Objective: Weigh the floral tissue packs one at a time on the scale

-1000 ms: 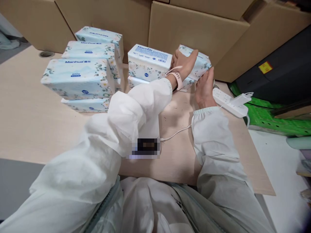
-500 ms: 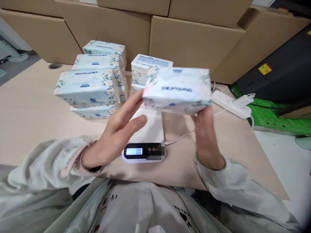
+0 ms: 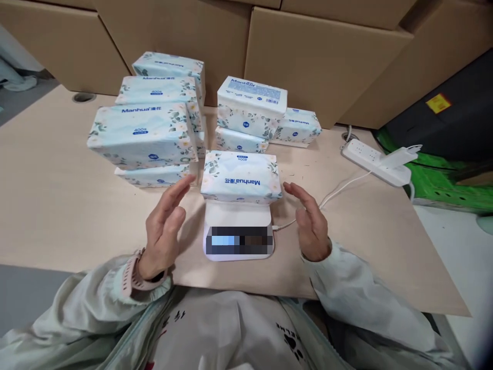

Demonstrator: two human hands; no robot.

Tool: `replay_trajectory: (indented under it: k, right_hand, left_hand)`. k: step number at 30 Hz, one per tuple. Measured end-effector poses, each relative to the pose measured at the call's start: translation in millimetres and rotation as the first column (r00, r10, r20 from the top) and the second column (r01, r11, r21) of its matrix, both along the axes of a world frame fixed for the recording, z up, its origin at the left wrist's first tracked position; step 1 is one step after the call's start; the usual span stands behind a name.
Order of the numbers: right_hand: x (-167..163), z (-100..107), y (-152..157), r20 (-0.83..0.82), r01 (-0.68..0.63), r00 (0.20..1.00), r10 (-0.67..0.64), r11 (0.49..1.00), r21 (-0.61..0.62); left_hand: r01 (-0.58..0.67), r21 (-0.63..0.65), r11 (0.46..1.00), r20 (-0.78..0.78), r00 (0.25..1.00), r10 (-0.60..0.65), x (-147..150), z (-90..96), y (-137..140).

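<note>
A light-blue floral tissue pack (image 3: 242, 176) rests on the white digital scale (image 3: 239, 213), its printed name upside down to me. My left hand (image 3: 164, 231) is just left of the pack, fingers stretched out, apart from it and holding nothing. On the other side, my right hand (image 3: 311, 223) hovers close to the pack's right end, open and empty. The scale's display is blurred out, so its reading cannot be made out. Left of the scale stand stacked tissue packs (image 3: 140, 136), several in all.
Behind the scale are two stacked tissue packs (image 3: 250, 105), with one more pack (image 3: 298, 127) to their right. A white power strip (image 3: 375, 162) lies at the table's right, cables running from it. Cardboard boxes (image 3: 323, 67) line the back of the wooden table (image 3: 57, 205).
The tissue pack came down from my hands onto the scale. Both hands have let go and moved apart to either side of it.
</note>
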State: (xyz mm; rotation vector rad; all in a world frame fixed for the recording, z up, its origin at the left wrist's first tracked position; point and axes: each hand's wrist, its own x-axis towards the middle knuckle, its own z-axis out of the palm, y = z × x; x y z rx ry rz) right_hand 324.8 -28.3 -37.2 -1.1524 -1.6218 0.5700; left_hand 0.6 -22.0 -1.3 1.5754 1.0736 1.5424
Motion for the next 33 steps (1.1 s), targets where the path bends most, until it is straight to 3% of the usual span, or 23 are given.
replay_trajectory:
  k: [4,13,20,33]
  right_hand:
    - [0,1,0,-0.079,0.031,0.996,-0.031,1.0,0.004]
    - [0,5,2,0.041,0.022,0.999,-0.024,0.999,0.047]
    - [-3,8,3,0.074,0.046,0.996,-0.053,0.994,0.103]
    - [-3,8,2,0.035,0.046,0.998,-0.052,0.99,0.135]
  left_hand:
    - [-0.016,-0.046,0.999,0.048,0.999,0.019,0,2.3,-3]
    - [0.063,-0.019,0.998,0.046,0.997,-0.062,-5,-8.3,-1]
    - [0.131,0.159,0.979,-0.02,0.991,-0.129,-15,-28.9,11]
    - [0.17,0.101,0.98,-0.09,0.983,-0.162,-18,-28.5,10]
